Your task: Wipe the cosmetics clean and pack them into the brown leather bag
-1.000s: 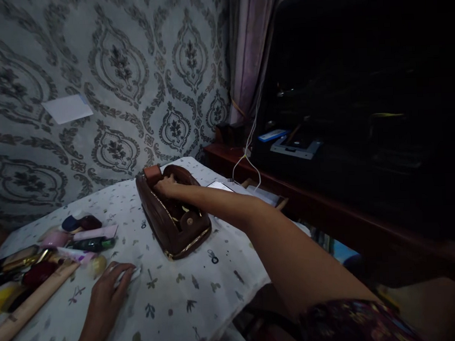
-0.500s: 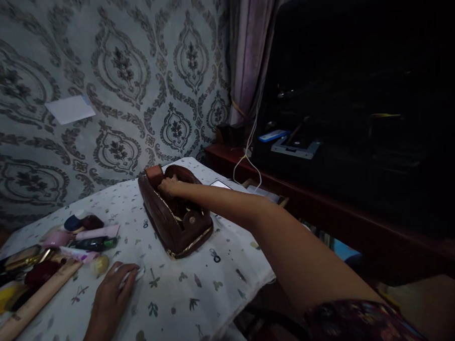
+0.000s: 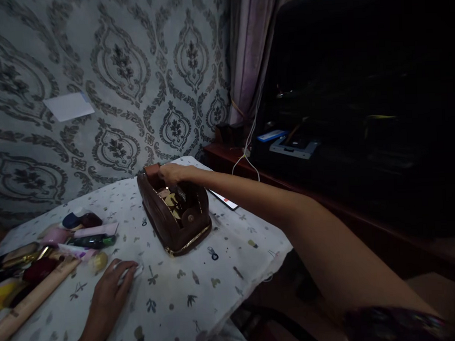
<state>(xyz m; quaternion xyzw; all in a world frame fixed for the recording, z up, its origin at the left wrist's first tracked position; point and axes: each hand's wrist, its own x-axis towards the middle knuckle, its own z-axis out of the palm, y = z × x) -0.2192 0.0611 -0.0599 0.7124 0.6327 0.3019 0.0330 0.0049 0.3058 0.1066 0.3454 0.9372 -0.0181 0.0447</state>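
A brown makeup bag (image 3: pixel 159 218) with gold zips stands unzipped on the table, and gold-coloured and dark items show inside. At its far end, beside the reddish-brown tab, my right hand (image 3: pixel 171 174) dips over the opening with fingers bunched downward. Whatever those fingertips hold, if anything, is hidden. My left hand (image 3: pixel 114 286) rests on the tablecloth in front of the bag, its fingers closed around a small white crumpled piece (image 3: pixel 139 270).
Cosmetics, including a pink tube (image 3: pixel 98 230), a dark green tube (image 3: pixel 93 241) and a long beige stick (image 3: pixel 37 302), lie piled at the left. A phone (image 3: pixel 225 201) lies behind my right forearm. A dark television (image 3: pixel 353 109) stands at the right.
My right hand has risen from inside the bag to its far rim, uncovering more of the contents. My right elbow has swung outward to the right. My left hand stays in place.
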